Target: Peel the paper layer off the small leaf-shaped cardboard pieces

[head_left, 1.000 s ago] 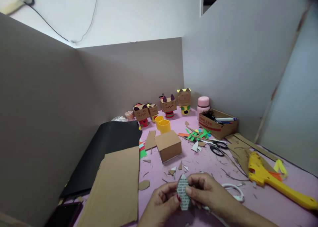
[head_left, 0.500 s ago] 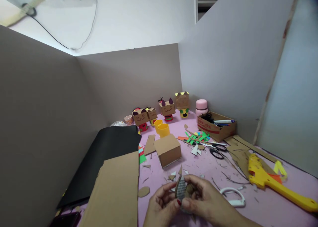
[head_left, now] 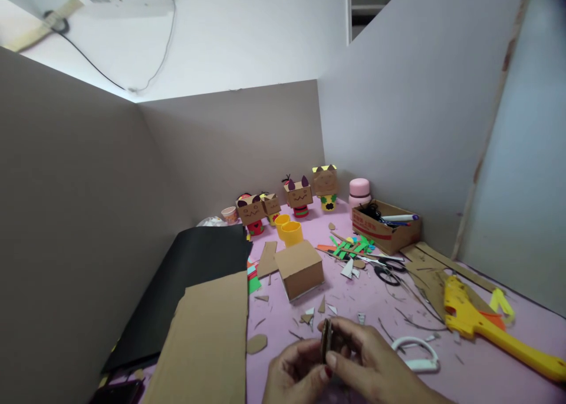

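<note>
Low in the head view, small cardboard pieces [head_left: 326, 340] are held upright and edge-on between my two hands, seemingly pressed face to face. My left hand [head_left: 294, 371] is closed around their left side, its thumb at the lower edge. My right hand [head_left: 369, 357] pinches them from the right, with the thumb in front and the fingers behind. Just beyond the fingers lie cardboard and white scraps [head_left: 307, 318]. A closed cardboard box [head_left: 300, 268] stands farther off, and an octagon-like cardboard piece [head_left: 257, 344] lies left of my left hand.
On the right are a white ring-shaped tool [head_left: 418, 357], a yellow glue gun [head_left: 469, 317], black-handled scissors [head_left: 387, 275] and a supply box [head_left: 387, 227]. A cardboard sheet [head_left: 207, 339] and black sheet [head_left: 194, 268] cover the left. Yellow rings [head_left: 292, 234] and several cardboard-headed figures [head_left: 299, 194] stand behind.
The held pieces have turned from showing a printed grey face to being edge-on. Both hands have shifted slightly, the left one a little to the right.
</note>
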